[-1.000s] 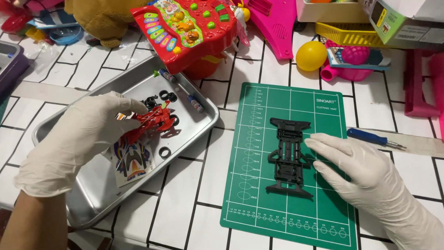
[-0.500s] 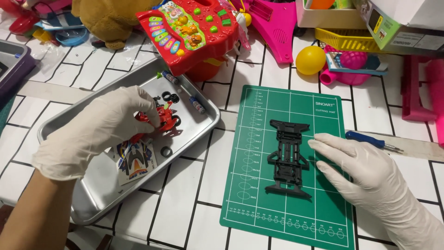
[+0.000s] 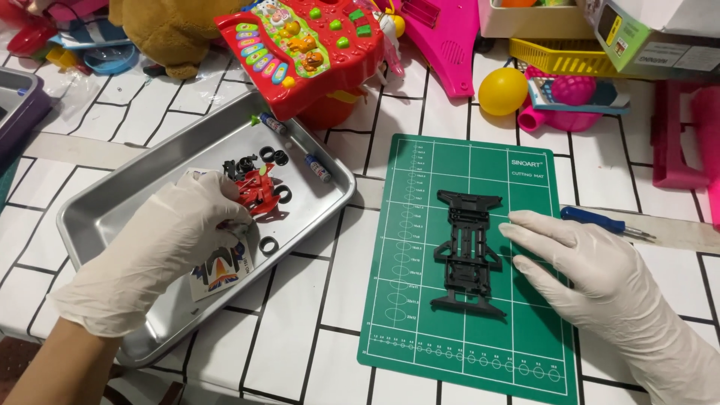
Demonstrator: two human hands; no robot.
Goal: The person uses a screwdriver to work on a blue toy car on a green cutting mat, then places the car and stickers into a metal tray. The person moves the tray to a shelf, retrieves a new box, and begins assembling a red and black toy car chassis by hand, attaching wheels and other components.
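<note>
The little red toy car body is shiny, with black bits on it. It sits in the metal tray, and my left hand has its grip closed on it. My right hand lies flat and open beside the black car frame on the green mat, holding nothing. Since a moment ago, my left hand has slid lower in the tray. The tray also holds small black tires, a sticker sheet and two small batteries.

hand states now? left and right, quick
Left hand: fingers closed on the red toy car body in the metal tray.
Right hand: open, flat on the green cutting mat, beside the black chassis.
</note>
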